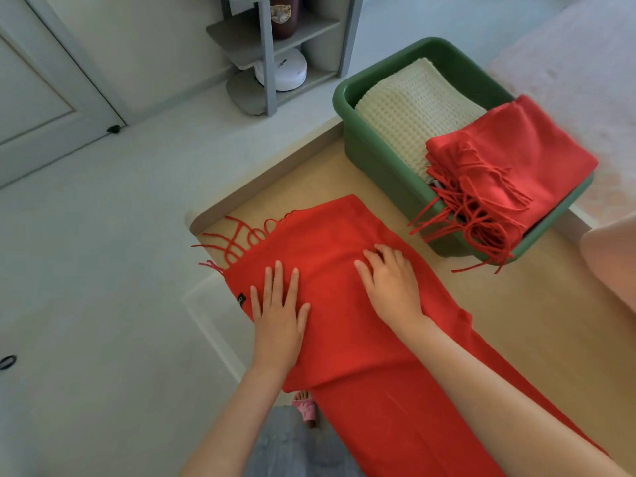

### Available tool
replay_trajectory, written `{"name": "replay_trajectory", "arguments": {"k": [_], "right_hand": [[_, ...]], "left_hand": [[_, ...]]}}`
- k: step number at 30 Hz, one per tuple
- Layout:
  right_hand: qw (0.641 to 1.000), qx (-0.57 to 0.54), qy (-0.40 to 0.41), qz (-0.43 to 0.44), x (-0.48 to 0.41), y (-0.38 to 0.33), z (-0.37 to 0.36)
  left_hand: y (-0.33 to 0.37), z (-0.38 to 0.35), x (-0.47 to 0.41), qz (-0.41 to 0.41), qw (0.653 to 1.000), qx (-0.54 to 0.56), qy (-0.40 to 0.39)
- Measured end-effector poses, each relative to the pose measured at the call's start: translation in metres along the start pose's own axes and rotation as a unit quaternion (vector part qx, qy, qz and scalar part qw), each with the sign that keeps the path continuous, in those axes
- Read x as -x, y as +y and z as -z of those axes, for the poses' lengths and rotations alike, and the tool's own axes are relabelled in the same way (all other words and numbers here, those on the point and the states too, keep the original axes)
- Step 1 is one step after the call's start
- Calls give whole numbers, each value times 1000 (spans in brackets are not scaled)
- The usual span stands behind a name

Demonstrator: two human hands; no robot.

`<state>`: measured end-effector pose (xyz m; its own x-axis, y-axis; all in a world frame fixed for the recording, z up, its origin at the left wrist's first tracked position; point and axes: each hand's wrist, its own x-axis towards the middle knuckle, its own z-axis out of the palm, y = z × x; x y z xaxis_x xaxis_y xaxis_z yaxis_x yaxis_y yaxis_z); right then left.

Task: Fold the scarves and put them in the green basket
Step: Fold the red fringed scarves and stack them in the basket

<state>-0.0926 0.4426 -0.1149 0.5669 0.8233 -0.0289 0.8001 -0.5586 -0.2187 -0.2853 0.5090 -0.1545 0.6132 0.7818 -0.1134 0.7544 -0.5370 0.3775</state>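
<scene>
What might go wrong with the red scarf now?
The red scarf hangs off the near edge of the table, so it might slide down once the left hand and right hand lift. In the green basket, the folded scarf sits over the rim, fringe dangling; adding another may push it out.

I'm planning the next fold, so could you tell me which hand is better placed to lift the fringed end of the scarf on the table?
Probably the left hand: it lies flat on the red scarf nearest the fringe, while the right hand rests farther over, toward the green basket.
</scene>
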Motion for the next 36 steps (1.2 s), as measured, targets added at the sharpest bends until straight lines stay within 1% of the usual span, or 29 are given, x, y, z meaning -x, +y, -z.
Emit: {"name": "replay_trajectory", "arguments": {"k": [1,2,4,5,7,8,11,12,13,14,15,16,17,18,19,20,21,23,24,25,28,30,33,34,36], "right_hand": [[999,-43,27,1,-8,-2,6],[996,-84,36,3,-19,-7,12],[990,-140,27,-7,-50,-18,21],[987,-159,5,-20,-67,-25,24],[979,-181,-69,-57,-97,-41,24],[978,-170,-106,-65,-109,-47,23],[974,-80,-204,-62,-128,-56,24],[971,-59,-226,-56,-131,-58,25],[972,-55,-226,-42,-133,-59,27],[978,-70,-196,-17,-135,-60,28],[986,-95,-137,24,-135,-61,31],[989,-120,-37,78,-132,-62,35],[981,-125,70,132,-127,-62,39],[965,-116,155,176,-119,-61,41],[953,-98,198,210,-108,-58,39],[951,-72,196,230,-97,-52,30],[956,-47,167,235,-86,-45,19],[973,-16,81,214,-67,-26,-1],[978,-6,54,200,-61,-19,-7],[982,-3,41,186,-56,-15,-9],[985,-47,39,161,-46,-20,-1],[988,-53,-7,146,-40,-25,-2],[986,7,-119,117,-37,-25,-16],[985,31,-134,108,-41,-23,-22],[986,51,-134,82,-58,-23,-27]], "left_hand": [[0,-1,0,-4,1000,-6,0],[0,-2,1,-8,1000,-11,0],[-1,-3,1,-14,1000,-27,1],[-2,-5,2,-15,999,-36,0],[-2,-7,2,-14,999,-47,-2],[-1,-7,2,-15,999,-50,-1],[0,-7,2,-17,998,-56,0],[0,-7,3,-18,998,-59,0],[0,-6,2,-18,998,-62,1],[-1,-6,1,-16,998,-64,1],[-1,-6,-1,-15,998,-65,3],[-2,-5,-4,-15,998,-67,6],[-3,-4,-9,-15,997,-70,9],[-4,-3,-14,-16,997,-73,9],[-6,-2,-18,-16,997,-76,10],[-7,-1,-22,-16,997,-76,10],[-8,0,-23,-17,997,-75,10],[-10,0,-24,-23,997,-74,11],[-10,-1,-23,-25,997,-73,14],[-10,-1,-23,-25,997,-71,16],[-10,-1,-26,-21,997,-76,16],[-10,0,-29,-19,997,-79,17],[-12,2,-37,-22,996,-81,23],[-14,3,-40,-25,996,-83,25],[-17,4,-44,-32,995,-88,23]]}}
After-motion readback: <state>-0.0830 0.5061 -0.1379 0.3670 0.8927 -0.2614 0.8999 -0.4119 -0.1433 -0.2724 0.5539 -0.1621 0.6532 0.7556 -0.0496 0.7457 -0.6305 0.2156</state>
